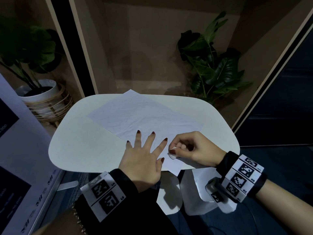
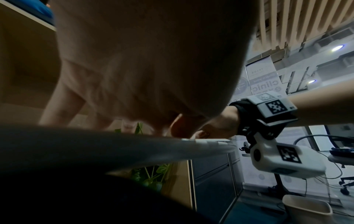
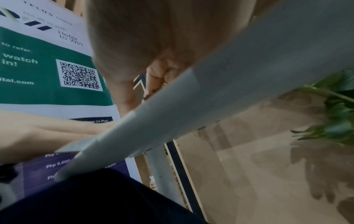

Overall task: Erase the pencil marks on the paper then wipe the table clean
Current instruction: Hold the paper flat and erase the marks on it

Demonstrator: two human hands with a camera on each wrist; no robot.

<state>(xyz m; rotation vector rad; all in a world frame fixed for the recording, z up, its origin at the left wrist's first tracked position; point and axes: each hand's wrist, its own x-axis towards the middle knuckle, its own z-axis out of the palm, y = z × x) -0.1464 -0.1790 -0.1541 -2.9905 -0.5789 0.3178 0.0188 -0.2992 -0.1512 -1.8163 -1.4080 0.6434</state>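
A wrinkled white sheet of paper lies slantwise on the white table, its near corner hanging over the front edge. My left hand lies flat on the paper's near part, fingers spread and straight. Just to its right, my right hand pinches a small white eraser between thumb and fingers, the eraser down on the paper. Faint pencil lines show near my left fingers. In the wrist views my palms and the table's edge fill most of the picture.
A potted plant in a white pot stands on the floor at the left, a leafy plant behind the table at the right. A printed banner stands at the left. A bin sits on the floor.
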